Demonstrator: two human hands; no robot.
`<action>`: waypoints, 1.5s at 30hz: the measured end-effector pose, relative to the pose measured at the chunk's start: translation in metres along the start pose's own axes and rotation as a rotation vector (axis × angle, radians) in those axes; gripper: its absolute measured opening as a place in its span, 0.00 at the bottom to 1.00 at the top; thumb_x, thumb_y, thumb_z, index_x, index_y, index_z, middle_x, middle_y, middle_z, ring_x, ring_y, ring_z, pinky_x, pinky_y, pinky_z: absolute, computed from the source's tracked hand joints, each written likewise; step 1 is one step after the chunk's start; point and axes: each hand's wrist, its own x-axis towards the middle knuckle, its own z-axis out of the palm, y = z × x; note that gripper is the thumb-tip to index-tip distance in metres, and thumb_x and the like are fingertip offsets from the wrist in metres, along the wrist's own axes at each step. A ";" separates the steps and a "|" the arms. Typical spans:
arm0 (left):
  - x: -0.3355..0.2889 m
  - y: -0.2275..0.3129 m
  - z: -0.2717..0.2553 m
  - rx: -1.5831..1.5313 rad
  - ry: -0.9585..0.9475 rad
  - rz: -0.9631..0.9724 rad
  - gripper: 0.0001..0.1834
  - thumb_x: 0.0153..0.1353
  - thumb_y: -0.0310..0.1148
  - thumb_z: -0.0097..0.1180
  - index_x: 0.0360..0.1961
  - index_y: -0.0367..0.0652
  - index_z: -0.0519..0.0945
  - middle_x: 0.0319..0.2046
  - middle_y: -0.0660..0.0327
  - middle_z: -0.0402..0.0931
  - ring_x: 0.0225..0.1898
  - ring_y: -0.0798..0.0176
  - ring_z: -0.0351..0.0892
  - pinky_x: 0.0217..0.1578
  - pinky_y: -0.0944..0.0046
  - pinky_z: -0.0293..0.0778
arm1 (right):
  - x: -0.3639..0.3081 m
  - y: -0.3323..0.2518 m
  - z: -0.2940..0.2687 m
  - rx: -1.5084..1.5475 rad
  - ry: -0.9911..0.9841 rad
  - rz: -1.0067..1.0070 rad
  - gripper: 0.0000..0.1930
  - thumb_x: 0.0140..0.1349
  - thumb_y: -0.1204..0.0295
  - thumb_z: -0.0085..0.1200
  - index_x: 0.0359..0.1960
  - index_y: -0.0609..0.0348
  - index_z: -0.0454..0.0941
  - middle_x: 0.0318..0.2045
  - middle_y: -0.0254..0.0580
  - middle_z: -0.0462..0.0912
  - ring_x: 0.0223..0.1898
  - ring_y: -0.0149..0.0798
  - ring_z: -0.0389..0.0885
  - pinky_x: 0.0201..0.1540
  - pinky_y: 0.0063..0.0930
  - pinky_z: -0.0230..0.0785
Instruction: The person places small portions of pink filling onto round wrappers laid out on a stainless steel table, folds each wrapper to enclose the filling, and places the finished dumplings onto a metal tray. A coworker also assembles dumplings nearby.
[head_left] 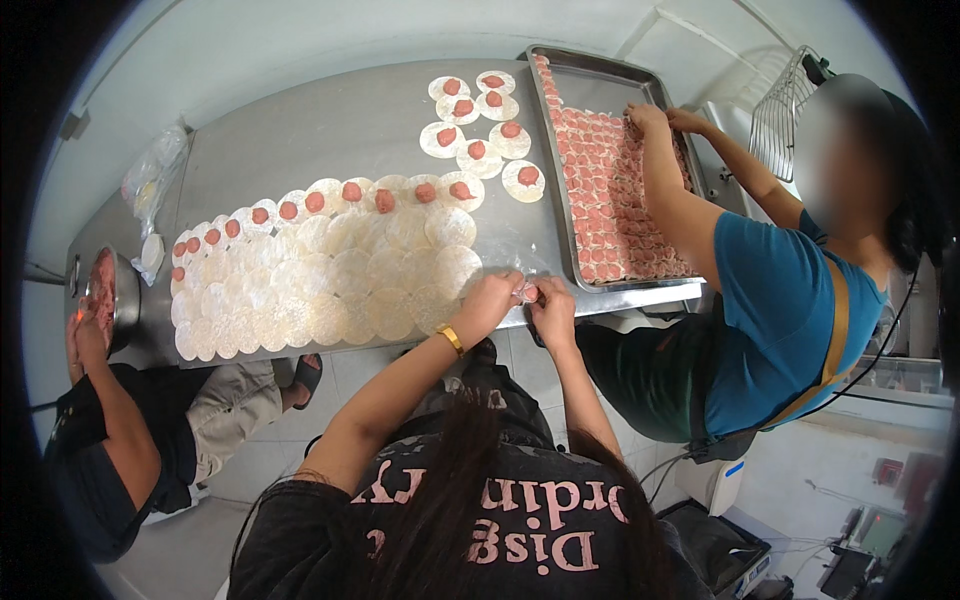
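Observation:
Near the table's front edge, my left hand point(492, 302) and my right hand point(552, 308) meet, fingers pinched around a small meat dumpling point(526, 292). Its wrapper is gathered about pink filling between my fingertips. Left of my hands, rows of overlapping round dumpling wrappers point(350, 268) cover the table; the far row and the left end carry lumps of pink meat filling point(384, 201). Beyond my hands, several separate wrappers with filling point(478, 150) lie toward the back. A gold-coloured watch point(450, 338) is on my left wrist.
A large metal tray point(577, 240) of tightly packed dumplings stands on the right, where a co-worker in a blue shirt point(775, 280) reaches in. At far left, another person's hands point(85, 335) are at a metal bowl point(125, 300) of meat. A plastic bag point(155, 180) lies behind it.

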 end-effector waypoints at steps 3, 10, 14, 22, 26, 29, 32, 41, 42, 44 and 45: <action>0.001 0.000 0.001 0.049 -0.005 -0.032 0.12 0.52 0.30 0.61 0.36 0.40 0.73 0.32 0.50 0.78 0.35 0.41 0.78 0.35 0.47 0.73 | 0.001 -0.003 -0.002 0.027 0.066 -0.103 0.20 0.44 0.87 0.54 0.43 0.64 0.78 0.36 0.51 0.78 0.41 0.53 0.77 0.45 0.39 0.70; 0.000 0.006 -0.005 0.015 0.009 -0.033 0.13 0.52 0.31 0.61 0.37 0.40 0.72 0.33 0.49 0.77 0.36 0.41 0.78 0.34 0.47 0.73 | 0.001 0.000 0.000 0.021 -0.009 0.014 0.20 0.45 0.88 0.52 0.43 0.64 0.78 0.37 0.51 0.78 0.38 0.53 0.78 0.41 0.39 0.71; -0.003 0.007 -0.006 0.027 -0.030 -0.056 0.13 0.52 0.30 0.60 0.37 0.39 0.73 0.35 0.48 0.77 0.36 0.41 0.78 0.35 0.48 0.73 | 0.006 0.000 0.000 0.042 0.075 -0.186 0.21 0.45 0.87 0.53 0.44 0.63 0.77 0.37 0.51 0.77 0.37 0.52 0.78 0.40 0.37 0.71; 0.000 -0.004 -0.002 -0.109 0.022 0.057 0.16 0.48 0.23 0.61 0.39 0.36 0.75 0.36 0.48 0.77 0.38 0.44 0.78 0.38 0.53 0.74 | 0.001 -0.003 -0.003 -0.071 -0.061 0.007 0.21 0.44 0.86 0.55 0.44 0.64 0.77 0.36 0.50 0.77 0.35 0.50 0.79 0.38 0.34 0.73; -0.001 -0.004 -0.004 -0.093 0.008 0.032 0.15 0.48 0.22 0.61 0.39 0.37 0.75 0.36 0.47 0.77 0.39 0.42 0.77 0.39 0.51 0.73 | 0.002 -0.002 0.004 -0.069 0.131 -0.139 0.21 0.42 0.85 0.56 0.42 0.64 0.78 0.33 0.49 0.77 0.34 0.50 0.80 0.38 0.35 0.73; -0.002 -0.003 -0.006 -0.125 0.045 0.047 0.15 0.48 0.23 0.62 0.38 0.37 0.75 0.35 0.48 0.77 0.37 0.43 0.78 0.38 0.52 0.73 | -0.003 -0.002 0.008 -0.072 0.180 -0.081 0.20 0.42 0.87 0.53 0.41 0.63 0.79 0.33 0.48 0.78 0.34 0.51 0.79 0.38 0.36 0.72; 0.000 -0.001 -0.008 -0.116 0.042 0.069 0.13 0.48 0.25 0.63 0.36 0.37 0.76 0.34 0.49 0.77 0.35 0.45 0.78 0.37 0.52 0.73 | -0.003 -0.002 0.010 -0.085 0.117 -0.036 0.22 0.42 0.88 0.52 0.43 0.63 0.79 0.37 0.49 0.78 0.36 0.51 0.79 0.39 0.35 0.73; -0.003 -0.001 -0.011 -0.052 0.070 0.073 0.11 0.49 0.28 0.62 0.33 0.40 0.77 0.30 0.52 0.78 0.33 0.45 0.78 0.35 0.52 0.73 | -0.006 -0.017 0.010 -0.006 0.088 -0.003 0.22 0.47 0.87 0.51 0.46 0.60 0.78 0.38 0.51 0.77 0.40 0.53 0.78 0.43 0.39 0.71; -0.003 -0.001 -0.012 -0.067 0.075 0.079 0.11 0.49 0.28 0.62 0.33 0.40 0.77 0.30 0.52 0.78 0.33 0.45 0.78 0.34 0.52 0.73 | -0.006 -0.019 0.010 -0.023 0.085 0.000 0.21 0.47 0.87 0.51 0.46 0.59 0.78 0.38 0.50 0.76 0.40 0.53 0.78 0.43 0.39 0.71; -0.005 -0.002 -0.015 -0.008 0.048 0.069 0.11 0.48 0.28 0.63 0.33 0.39 0.77 0.29 0.51 0.78 0.32 0.45 0.78 0.33 0.51 0.73 | -0.005 -0.023 0.011 -0.045 0.086 -0.008 0.20 0.48 0.86 0.52 0.45 0.58 0.79 0.37 0.50 0.76 0.39 0.53 0.77 0.43 0.39 0.71; -0.006 -0.002 -0.018 0.015 0.046 0.067 0.11 0.48 0.28 0.63 0.33 0.39 0.78 0.29 0.50 0.78 0.31 0.45 0.78 0.33 0.51 0.73 | -0.006 -0.023 0.011 -0.049 0.092 -0.018 0.19 0.49 0.85 0.52 0.45 0.58 0.79 0.37 0.50 0.76 0.38 0.53 0.77 0.42 0.39 0.71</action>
